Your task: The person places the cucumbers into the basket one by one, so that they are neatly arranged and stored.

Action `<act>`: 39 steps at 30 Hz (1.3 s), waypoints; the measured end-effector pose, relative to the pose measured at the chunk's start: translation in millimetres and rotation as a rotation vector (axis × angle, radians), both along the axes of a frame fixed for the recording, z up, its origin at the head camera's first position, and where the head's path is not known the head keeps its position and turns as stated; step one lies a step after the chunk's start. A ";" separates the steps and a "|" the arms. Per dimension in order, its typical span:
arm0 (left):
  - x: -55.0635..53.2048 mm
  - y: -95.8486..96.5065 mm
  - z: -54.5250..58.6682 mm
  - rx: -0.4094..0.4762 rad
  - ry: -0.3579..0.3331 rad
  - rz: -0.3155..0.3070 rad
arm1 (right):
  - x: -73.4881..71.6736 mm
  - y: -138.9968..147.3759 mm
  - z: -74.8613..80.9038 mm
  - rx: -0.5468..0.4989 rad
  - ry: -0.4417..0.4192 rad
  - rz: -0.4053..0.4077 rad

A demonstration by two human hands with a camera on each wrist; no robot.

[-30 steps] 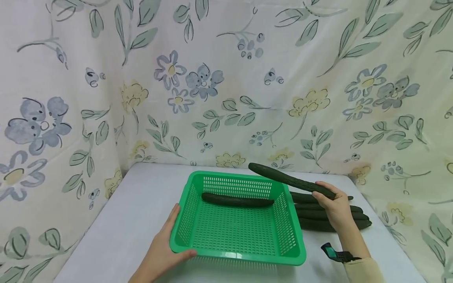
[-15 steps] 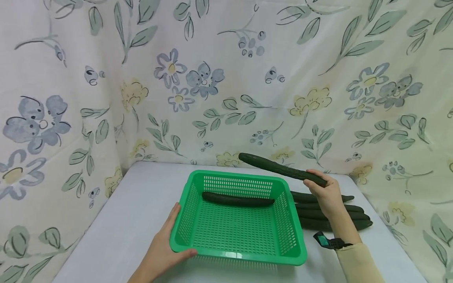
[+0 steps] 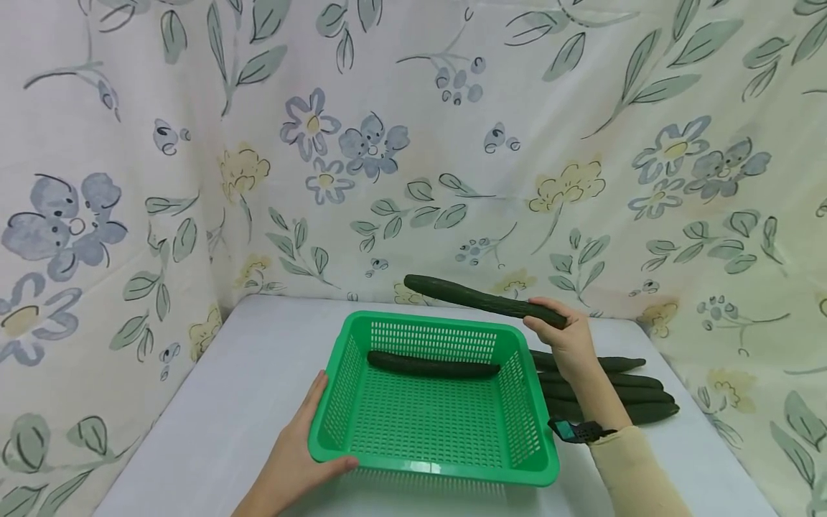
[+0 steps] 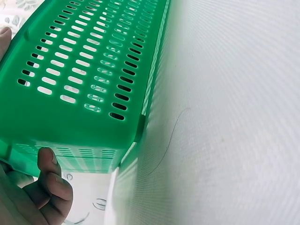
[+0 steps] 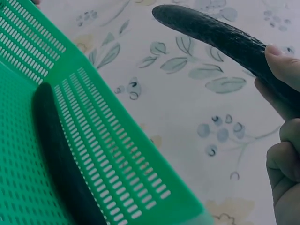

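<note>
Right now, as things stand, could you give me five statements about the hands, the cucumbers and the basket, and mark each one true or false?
1. The right hand grips a raised cucumber. True.
2. The left hand touches the green basket. True.
3. Three cucumbers lie inside the basket. False: just one basket cucumber lies there, near the far wall.
4. The other cucumbers are on the left hand's side of the basket. False: they lie on the white table, on the right hand's side.
5. A dark band is worn on the right wrist. True.
</note>
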State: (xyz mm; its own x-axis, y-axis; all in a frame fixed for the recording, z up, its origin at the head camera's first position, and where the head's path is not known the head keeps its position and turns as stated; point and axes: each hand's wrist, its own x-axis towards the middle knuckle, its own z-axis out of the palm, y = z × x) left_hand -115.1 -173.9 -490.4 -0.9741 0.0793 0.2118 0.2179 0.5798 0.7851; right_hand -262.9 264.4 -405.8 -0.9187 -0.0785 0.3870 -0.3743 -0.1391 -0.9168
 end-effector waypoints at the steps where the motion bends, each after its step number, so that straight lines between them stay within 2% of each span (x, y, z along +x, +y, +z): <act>1: -0.2 -0.2 -0.5 0.000 0.001 0.001 | -0.8 -3.3 0.4 0.002 -0.006 0.003; 7: -0.8 -0.8 -3.8 0.000 0.014 -0.007 | -2.3 -21.3 -0.3 0.053 -0.044 0.010; 13: -0.4 -0.2 -4.0 0.004 0.010 -0.004 | -4.9 -34.2 -6.4 0.104 -0.044 0.034; 23: 0.7 1.3 -1.1 0.000 -0.012 0.002 | -6.8 -48.1 -16.9 0.205 -0.065 0.057; 30: 2.0 0.5 1.5 0.003 -0.010 -0.001 | -7.4 -53.0 -22.8 0.235 -0.068 0.099; 39: 1.5 0.5 3.0 0.010 -0.015 0.005 | -8.0 -56.0 -28.1 0.442 -0.072 0.105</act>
State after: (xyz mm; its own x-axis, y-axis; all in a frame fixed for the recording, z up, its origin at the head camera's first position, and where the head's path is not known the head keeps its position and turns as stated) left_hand -113.6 -173.3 -487.4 -0.9775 0.0722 0.1983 0.2035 0.5728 0.7941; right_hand -270.9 208.4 -433.9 -0.9204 -0.3155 0.2309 -0.3120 0.2372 -0.9200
